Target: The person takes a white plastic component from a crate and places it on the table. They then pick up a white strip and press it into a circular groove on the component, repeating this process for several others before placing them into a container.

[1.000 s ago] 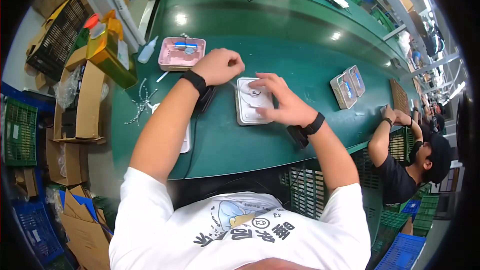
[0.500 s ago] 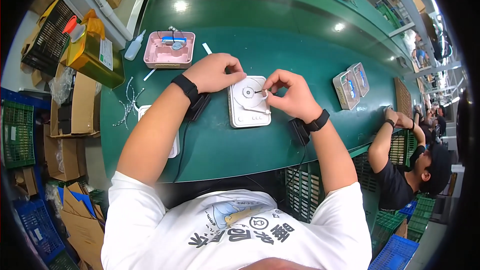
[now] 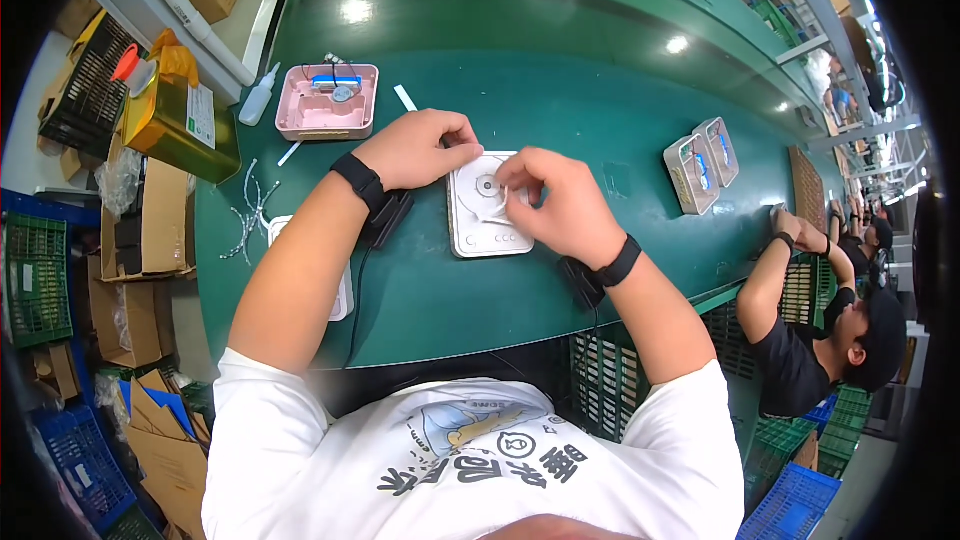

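Note:
A white square panel [image 3: 478,228] with a round disc in its middle lies flat on the green bench [image 3: 560,70]. My left hand [image 3: 415,148] rests curled on the panel's upper left edge and holds it down. My right hand [image 3: 555,202] sits over the panel's right half. Its thumb and forefinger pinch a thin white strip [image 3: 503,202] just right of the disc. Both wrists wear black bands, each with a black cable running toward me.
A pink tray [image 3: 325,108] with small parts stands behind my left hand, with a white squeeze bottle [image 3: 257,97] and a yellow container [image 3: 180,118] to its left. Loose white ties [image 3: 250,215] lie left. Two grey trays [image 3: 702,162] sit right. A co-worker [image 3: 830,340] leans on the bench.
My right hand has drawn in from the panel's middle to a tight pinch beside the disc. My left hand has stayed on the panel's upper left edge.

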Demonstrator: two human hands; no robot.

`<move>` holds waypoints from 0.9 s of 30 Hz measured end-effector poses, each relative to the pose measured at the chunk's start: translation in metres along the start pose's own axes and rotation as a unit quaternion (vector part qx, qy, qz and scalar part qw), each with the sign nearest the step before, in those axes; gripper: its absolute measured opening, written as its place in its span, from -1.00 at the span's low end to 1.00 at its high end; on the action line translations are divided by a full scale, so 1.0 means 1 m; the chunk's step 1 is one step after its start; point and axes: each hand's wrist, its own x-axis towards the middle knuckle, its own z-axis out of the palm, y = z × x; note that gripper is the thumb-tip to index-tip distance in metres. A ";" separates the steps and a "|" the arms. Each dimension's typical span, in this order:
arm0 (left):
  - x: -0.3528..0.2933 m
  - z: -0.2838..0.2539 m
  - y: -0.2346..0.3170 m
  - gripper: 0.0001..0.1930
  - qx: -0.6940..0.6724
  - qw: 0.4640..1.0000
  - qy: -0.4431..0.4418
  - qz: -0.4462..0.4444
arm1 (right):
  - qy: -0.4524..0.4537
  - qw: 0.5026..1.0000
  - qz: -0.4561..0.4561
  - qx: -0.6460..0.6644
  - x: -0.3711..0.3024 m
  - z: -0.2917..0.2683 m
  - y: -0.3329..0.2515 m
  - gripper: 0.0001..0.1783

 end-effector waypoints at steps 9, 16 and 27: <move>0.000 0.000 -0.001 -0.69 0.002 1.000 0.000 0.003 | 0.036 0.996 -0.034 -0.079 -0.006 0.001 0.003 -0.84; 0.000 0.000 -0.001 -0.68 0.001 1.000 -0.002 0.004 | 0.006 0.999 -0.039 0.000 -0.003 0.000 0.008 -0.85; -0.001 -0.001 0.000 -0.67 -0.005 1.000 -0.005 -0.008 | -0.042 0.998 0.045 0.023 -0.004 -0.010 0.007 -0.87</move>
